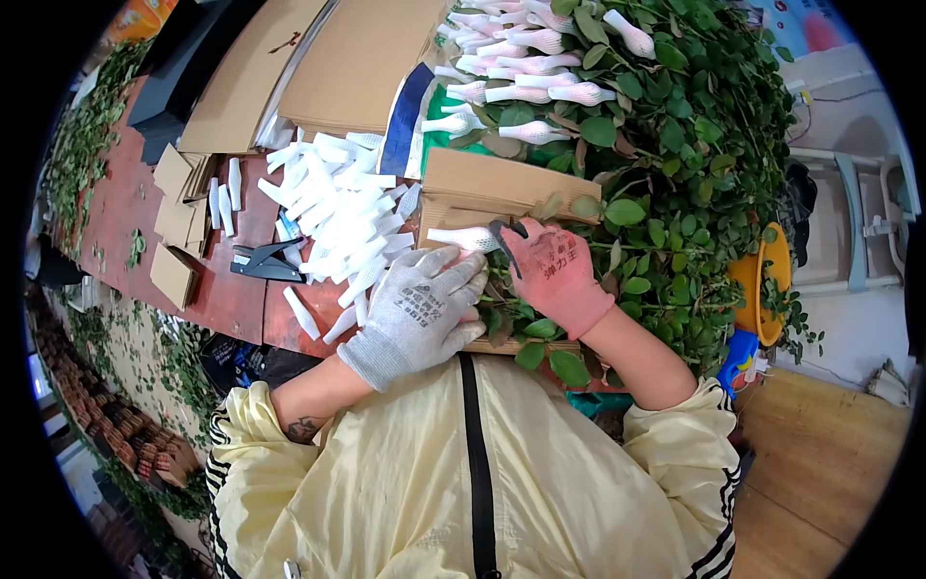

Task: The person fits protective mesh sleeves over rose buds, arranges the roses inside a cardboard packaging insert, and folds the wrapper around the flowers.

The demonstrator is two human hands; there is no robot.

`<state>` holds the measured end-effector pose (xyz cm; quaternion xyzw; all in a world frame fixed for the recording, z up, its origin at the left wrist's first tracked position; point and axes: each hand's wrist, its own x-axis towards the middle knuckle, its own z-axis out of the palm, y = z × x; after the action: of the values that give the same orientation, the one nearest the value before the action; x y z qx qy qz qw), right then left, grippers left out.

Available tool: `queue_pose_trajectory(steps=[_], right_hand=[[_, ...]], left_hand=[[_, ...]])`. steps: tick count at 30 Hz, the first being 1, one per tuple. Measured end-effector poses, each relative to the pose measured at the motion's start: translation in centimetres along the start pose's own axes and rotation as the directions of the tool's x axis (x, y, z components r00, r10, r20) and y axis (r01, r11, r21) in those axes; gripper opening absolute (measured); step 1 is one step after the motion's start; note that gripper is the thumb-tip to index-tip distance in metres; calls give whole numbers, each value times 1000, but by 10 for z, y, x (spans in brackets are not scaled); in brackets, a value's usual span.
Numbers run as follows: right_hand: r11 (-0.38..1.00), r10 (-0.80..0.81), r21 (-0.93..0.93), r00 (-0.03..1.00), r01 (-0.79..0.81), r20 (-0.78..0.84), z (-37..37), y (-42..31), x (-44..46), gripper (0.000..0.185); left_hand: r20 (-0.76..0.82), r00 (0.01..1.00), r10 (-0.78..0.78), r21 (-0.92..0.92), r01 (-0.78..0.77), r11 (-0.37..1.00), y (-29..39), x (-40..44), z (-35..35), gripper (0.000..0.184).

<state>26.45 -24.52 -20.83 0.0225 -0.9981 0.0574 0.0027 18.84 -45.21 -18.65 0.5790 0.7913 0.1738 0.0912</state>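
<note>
My left hand (420,301), in a grey-white glove, lies with fingers stretched out over pink rose heads, which it mostly hides. Just right of it, my right hand (558,275) in a pink glove with dark fingertips closes around the base of a rose in a white foam net sleeve (463,237). That sleeve points left, against a ribbed cardboard sheet (511,183). Leafy stems (627,261) run off to the right, under and past my right hand. Left of my left hand is a heap of loose white foam sleeves (333,207).
Netted roses (535,82) are piled at the back. A black stapler (267,261) and folded cardboard pieces (178,227) lie on the red table (106,217). Large cardboard sheets (352,68) stand behind. A yellow plastic object (762,285) is at the right edge.
</note>
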Motion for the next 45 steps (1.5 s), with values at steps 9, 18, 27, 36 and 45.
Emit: queue_pose_trajectory(steps=[9,18,27,36,45], right_hand=[[998,51,-53,990,-44,130,-3,-11,10,34],[998,-7,-67,996,13,93,11,-6,9,32],[997,-42,-68,996,37,-75,17,-3,9,24],[1000,-12,6,996,13,-88,17,-3,11,16],[997,-58,53,998,59,-22,0,0,4,21]], left_hand=[[-46,998,-34,-98,29,995,-19,15,-18,33],[-261,946,-193,40,211,977,-64,18,19,16],[-371,878,-302,158,380,912,-107,-6,16,18],[-17,999,-27,-30,27,999,6,-1,-51,43],[23,1000,-17,63,16,998,-3,22,-4,74]])
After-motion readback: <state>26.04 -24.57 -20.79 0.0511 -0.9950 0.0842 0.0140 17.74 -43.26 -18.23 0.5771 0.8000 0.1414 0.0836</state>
